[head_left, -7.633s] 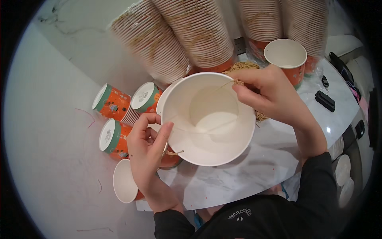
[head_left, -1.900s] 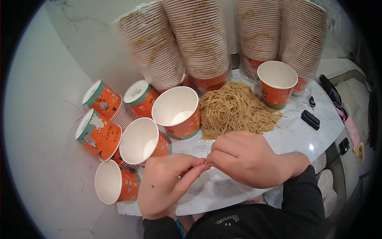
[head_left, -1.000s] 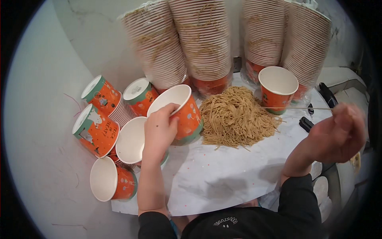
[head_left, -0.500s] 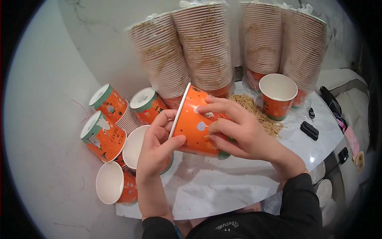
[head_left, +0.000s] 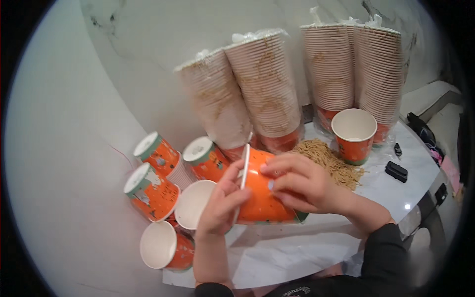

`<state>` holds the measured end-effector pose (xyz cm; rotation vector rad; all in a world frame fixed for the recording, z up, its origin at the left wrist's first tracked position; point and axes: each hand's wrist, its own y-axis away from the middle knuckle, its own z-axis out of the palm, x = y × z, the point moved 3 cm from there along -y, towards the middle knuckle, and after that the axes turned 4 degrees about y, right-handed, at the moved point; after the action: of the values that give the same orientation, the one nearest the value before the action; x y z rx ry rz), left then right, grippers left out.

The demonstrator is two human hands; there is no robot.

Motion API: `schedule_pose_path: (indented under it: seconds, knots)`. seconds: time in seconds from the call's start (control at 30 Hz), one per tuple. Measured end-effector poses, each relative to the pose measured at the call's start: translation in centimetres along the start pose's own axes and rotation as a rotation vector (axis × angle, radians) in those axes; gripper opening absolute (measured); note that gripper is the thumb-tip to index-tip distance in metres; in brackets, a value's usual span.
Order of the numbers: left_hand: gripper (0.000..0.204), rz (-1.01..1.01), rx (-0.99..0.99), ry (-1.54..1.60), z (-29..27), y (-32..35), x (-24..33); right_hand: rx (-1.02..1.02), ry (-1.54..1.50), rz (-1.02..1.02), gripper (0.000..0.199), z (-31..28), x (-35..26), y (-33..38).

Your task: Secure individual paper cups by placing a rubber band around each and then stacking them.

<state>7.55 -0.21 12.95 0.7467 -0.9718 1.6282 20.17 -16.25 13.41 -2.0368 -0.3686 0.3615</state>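
Left hand (head_left: 222, 203): fingers closed over the rim of the cup (head_left: 260, 205), thumb on its outer wall. Right hand (head_left: 304, 183): fingers half bent, a little apart, lying against the orange wall; whether they also pinch a strand, cannot tell. Cup is over the tabletop (head_left: 307, 250), tipped on its side, mouth left, green base right. My judgement: steady the rim lightly, as thin paper likely dents; let the left hand bear the weight, leaving the right free along the wall.

Tabletop pale, marbled, glossy toward the right. At left, open cups (head_left: 158, 245) crowd together; beyond them nested cups (head_left: 161, 163), bases showing. Past the right hand, a heap of tan strands (head_left: 341, 163), partly hidden. Just beside it, an upright cup (head_left: 355, 151); right of that, a black case (head_left: 396, 172). Farther: tall stacks (head_left: 267, 84) in clear wrap. Behind, a grey-veined wall (head_left: 163, 39); far right, a pale seat (head_left: 438, 101).
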Motion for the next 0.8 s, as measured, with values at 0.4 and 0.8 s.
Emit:
schedule_pose_path:
  seconds: [0.4,0.8]
  knots:
    - [0.085,0.123,0.028,-0.197,1.4,-0.2,-0.6,0.121,0.081,0.003,0.020,-1.3,0.1,0.1]
    - [0.079,0.229,-0.026,-0.284,1.3,-0.4,-1.9,0.111,0.294,-0.125,0.023,-0.7,-0.3,0.5]
